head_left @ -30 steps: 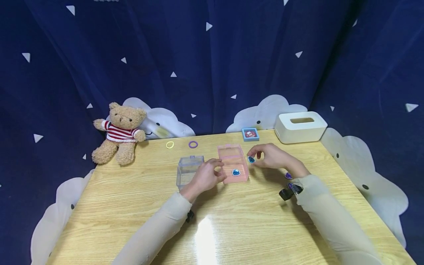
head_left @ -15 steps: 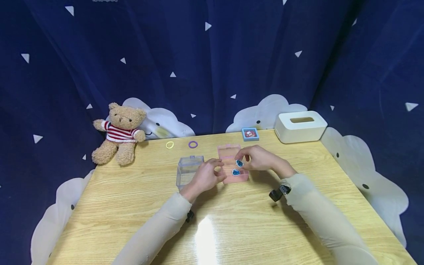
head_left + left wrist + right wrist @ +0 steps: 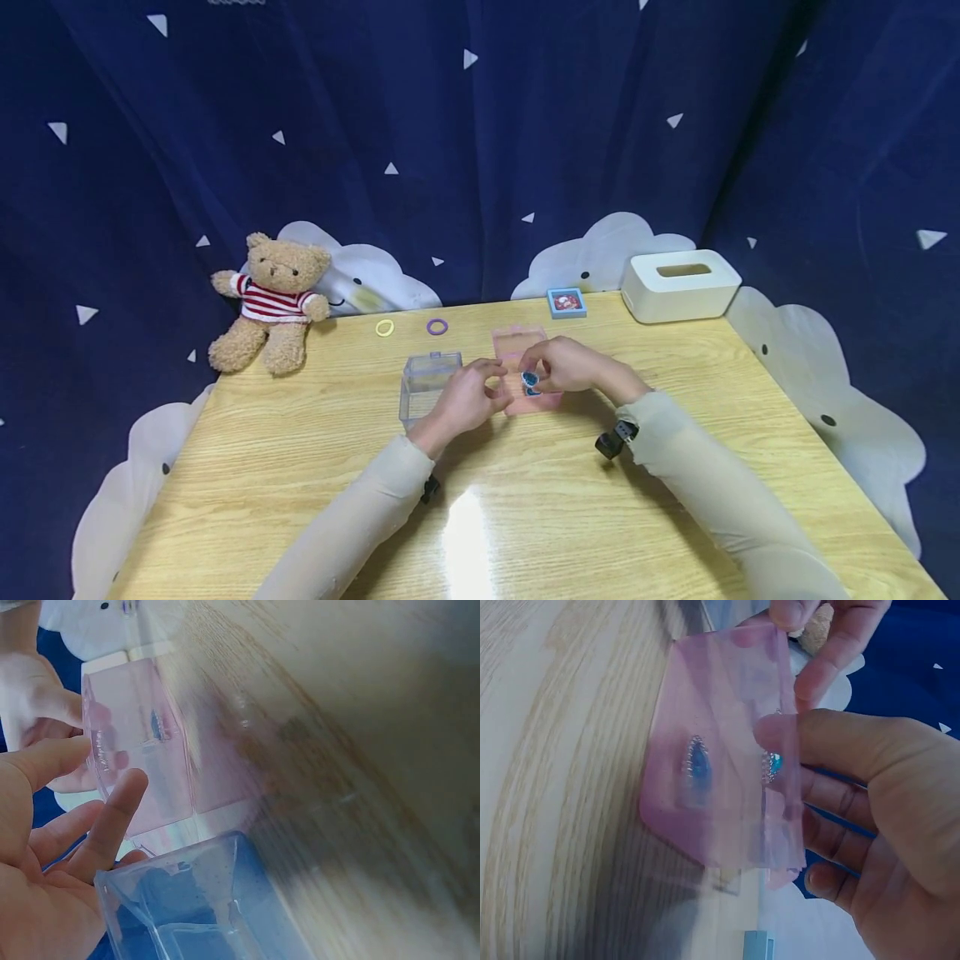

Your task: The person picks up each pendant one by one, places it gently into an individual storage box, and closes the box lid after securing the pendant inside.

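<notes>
My right hand [image 3: 573, 364] pinches a blue heart-shaped gem [image 3: 529, 379] with a silvery beaded edge, over the open pink see-through box [image 3: 538, 406]. A second blue gem [image 3: 697, 765] lies inside that box, seen through its wall in the right wrist view; in the head view the held gem partly covers it. At the box's left side is my left hand [image 3: 468, 396], fingers loosely bent and touching the rim. Left of it stands a clear bluish-grey box [image 3: 415, 400] with its lid up, partly hidden by the left hand.
A yellow ring [image 3: 385, 328] and a purple ring [image 3: 437, 327] lie toward the table's back edge. Farther along stand a small blue-framed picture [image 3: 566, 303] and a white tissue box [image 3: 681, 287]. A teddy bear [image 3: 273, 304] sits at the back left.
My right hand has carried the blue gem leftward and slightly down, from beside the pink box to over it. Purple gems once visible near the right wrist are now hidden. The left hand stays put.
</notes>
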`<state>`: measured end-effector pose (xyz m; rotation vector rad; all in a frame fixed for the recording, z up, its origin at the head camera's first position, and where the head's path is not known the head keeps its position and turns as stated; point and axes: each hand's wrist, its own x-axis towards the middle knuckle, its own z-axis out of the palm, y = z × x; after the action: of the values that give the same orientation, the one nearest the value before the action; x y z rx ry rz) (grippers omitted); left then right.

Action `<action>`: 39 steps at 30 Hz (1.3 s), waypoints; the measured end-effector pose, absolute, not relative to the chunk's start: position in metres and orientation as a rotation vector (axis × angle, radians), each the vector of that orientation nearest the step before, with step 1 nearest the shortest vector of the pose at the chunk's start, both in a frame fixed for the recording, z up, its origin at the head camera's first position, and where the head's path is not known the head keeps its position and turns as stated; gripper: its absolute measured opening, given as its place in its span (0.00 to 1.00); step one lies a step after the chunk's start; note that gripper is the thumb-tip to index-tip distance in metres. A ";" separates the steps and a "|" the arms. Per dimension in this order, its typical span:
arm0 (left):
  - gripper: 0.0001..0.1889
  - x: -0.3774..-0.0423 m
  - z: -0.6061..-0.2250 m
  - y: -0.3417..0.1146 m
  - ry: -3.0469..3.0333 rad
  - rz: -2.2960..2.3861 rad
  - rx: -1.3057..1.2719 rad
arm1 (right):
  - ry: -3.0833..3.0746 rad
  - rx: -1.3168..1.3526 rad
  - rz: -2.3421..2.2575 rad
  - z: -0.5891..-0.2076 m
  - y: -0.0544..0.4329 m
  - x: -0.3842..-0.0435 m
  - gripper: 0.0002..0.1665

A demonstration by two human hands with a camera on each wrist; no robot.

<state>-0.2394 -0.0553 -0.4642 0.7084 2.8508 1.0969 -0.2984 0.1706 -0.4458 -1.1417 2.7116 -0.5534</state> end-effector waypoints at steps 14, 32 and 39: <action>0.24 -0.238 -0.465 -0.054 2.837 1.110 0.713 | 2.716 -1.136 -0.395 -0.451 0.163 -0.304 0.18; 0.24 -0.238 -0.462 -0.055 2.855 1.091 0.709 | 2.772 -1.102 -0.227 -0.450 0.157 -0.304 0.16; 0.25 -0.238 -0.464 -0.055 2.864 1.070 0.705 | 2.769 -1.092 -0.272 -0.451 0.159 -0.303 0.16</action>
<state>-0.2385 -0.0550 -0.4636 0.7050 2.8637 1.0695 -0.3035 0.1590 -0.4509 -1.0919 2.7685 -0.2720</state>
